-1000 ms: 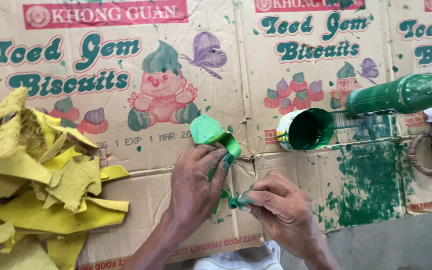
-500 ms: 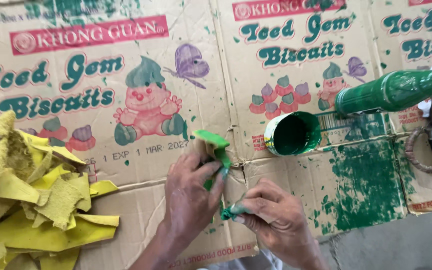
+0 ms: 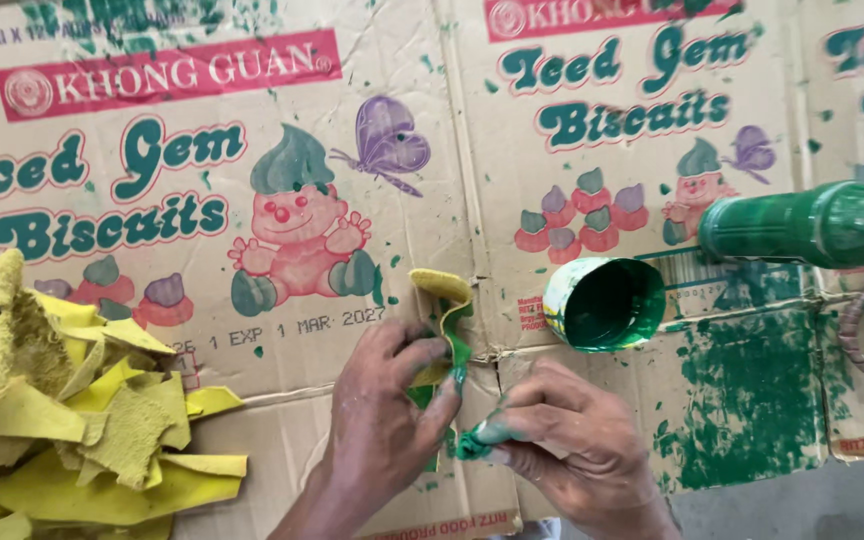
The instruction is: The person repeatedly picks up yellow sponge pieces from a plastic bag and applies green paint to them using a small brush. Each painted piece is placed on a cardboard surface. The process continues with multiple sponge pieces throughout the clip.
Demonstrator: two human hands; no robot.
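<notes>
L hand (image 3: 387, 420) grip pinched on yellow-green strip (image 3: 444, 325), long axis upright, top curled, R hand (image 3: 562, 450) grip shut on its green lower end, over cardboard (image 3: 252, 100).

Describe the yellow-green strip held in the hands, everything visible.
The strip is a thin, floppy piece, fuzzy like suede or felt. Its upper end is yellow and curls over; lower down it is coated in wet-looking green paint. It stands roughly upright over the flattened cardboard. The left hand pinches its middle, and the right hand grips the green lower end with paint-smeared fingers. Nothing else appears to touch it.
</notes>
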